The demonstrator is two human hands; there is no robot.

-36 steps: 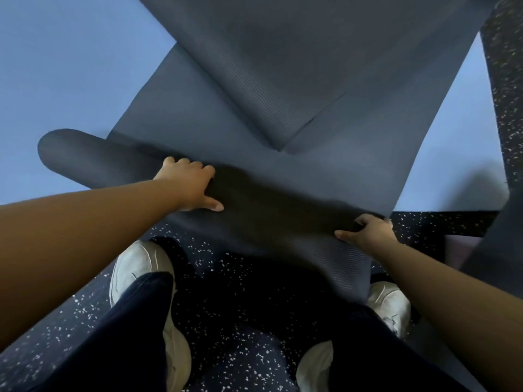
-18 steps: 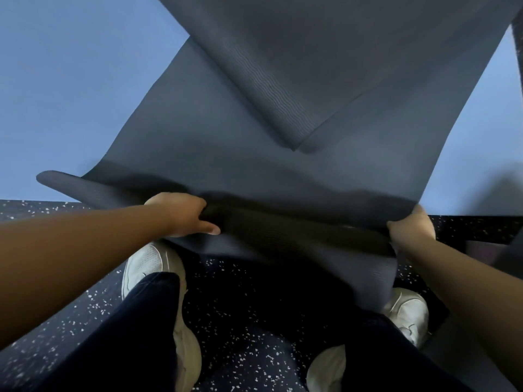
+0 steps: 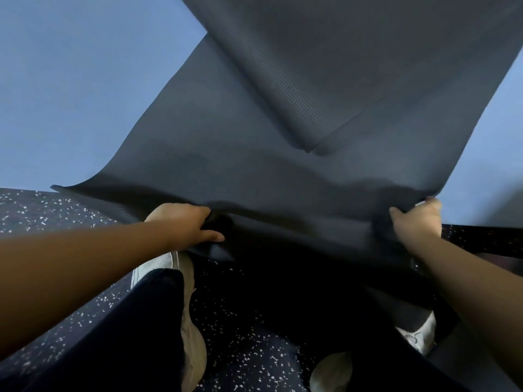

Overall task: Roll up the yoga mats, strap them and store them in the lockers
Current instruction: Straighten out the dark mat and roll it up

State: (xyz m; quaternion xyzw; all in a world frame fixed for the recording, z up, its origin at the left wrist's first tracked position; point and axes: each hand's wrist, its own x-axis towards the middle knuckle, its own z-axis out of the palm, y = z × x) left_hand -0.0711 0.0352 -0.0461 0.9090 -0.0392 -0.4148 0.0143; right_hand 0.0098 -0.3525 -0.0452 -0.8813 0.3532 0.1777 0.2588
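A dark grey yoga mat (image 3: 226, 154) stretches away from me across a blue floor surface. Its near edge is lifted and folded over toward my legs. My left hand (image 3: 184, 224) grips that near edge left of centre, fingers curled under the fold and thumb on top. My right hand (image 3: 416, 219) grips the near right corner, thumb up and fingers wrapped round the mat. A second dark grey mat (image 3: 353, 60) lies crosswise on top of the first, its corner pointing toward me.
Blue flooring (image 3: 70, 89) spreads left and right of the mats. Dark speckled rubber floor (image 3: 240, 349) lies under my feet. My white shoes (image 3: 158, 267) and dark trousers are close below the lifted edge.
The loose roll at the near end has flattened out. Both hands have pulled the mat's edge up and toward me, and my right hand has shifted outward to the right corner.
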